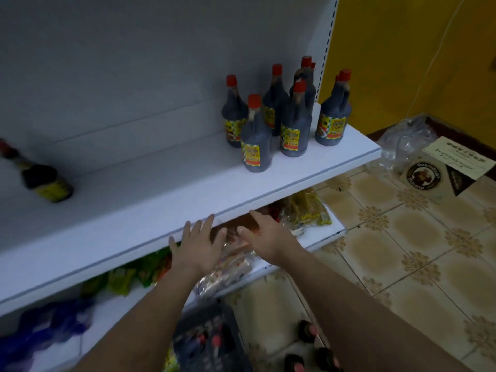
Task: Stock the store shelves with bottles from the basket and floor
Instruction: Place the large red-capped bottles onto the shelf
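Head cam: left hand [200, 241] and right hand [264, 233] spread, holding nothing; crowded bottles [281, 116] could easily topple if bumped.

Two bare forearms and hands, seen from above

The left hand [198, 244] and right hand [268, 233] are uncovered, with no glove, ring or bracelet showing; both wrists are plain, with no watch or band; the forearms are bare along their whole visible length down to the bottom edge of the view, so no sleeve or cuff comes into sight; the fingers are slim with short nails, though motion blur softens the fingertips; no marks or tattoos can be made out in the dim light.
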`<state>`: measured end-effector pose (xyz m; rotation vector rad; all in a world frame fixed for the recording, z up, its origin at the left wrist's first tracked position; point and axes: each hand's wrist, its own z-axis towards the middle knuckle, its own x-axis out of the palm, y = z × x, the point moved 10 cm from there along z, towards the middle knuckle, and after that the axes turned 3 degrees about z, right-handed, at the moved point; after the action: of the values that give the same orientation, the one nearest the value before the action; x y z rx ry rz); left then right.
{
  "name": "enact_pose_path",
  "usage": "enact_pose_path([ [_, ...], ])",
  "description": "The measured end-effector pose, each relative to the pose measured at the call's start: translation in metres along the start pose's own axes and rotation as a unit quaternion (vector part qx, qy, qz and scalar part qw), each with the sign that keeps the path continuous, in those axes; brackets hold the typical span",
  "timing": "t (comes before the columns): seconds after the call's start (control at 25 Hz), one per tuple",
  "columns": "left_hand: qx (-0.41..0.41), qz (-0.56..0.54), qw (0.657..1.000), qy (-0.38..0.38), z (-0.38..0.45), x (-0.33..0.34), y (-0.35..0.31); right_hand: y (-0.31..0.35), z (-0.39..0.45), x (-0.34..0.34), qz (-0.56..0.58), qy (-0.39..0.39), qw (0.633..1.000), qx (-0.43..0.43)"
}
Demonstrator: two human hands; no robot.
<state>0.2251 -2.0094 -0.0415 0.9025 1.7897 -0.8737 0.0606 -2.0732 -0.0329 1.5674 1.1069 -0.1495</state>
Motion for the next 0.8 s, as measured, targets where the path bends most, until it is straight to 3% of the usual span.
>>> enact_pose_path([
  [0.12,-0.013,-0.018,0.999,0.041,-0.099,-0.028,-0.001,0.038,-0.092,-0.007,-0.112,0.055,0.992,-0.025],
  [0.28,-0.080,-0.061,0.993,0.061,-0.260,-0.052,0.032,0.072,-0.238,0.000,-0.098,0.124,0.987,-0.007],
  [0.4,-0.144,-0.119,0.978,0.094,-0.361,-0.041,0.073,0.081,-0.317,0.028,-0.155,0.188,0.970,0.006],
  [0.6,-0.201,-0.180,0.958,0.102,-0.448,-0.022,0.128,0.100,-0.381,0.081,-0.189,0.231,0.954,-0.007],
  [0.8,-0.189,-0.185,0.961,0.077,-0.470,-0.036,0.158,0.145,-0.405,0.121,-0.237,0.239,0.941,-0.025],
])
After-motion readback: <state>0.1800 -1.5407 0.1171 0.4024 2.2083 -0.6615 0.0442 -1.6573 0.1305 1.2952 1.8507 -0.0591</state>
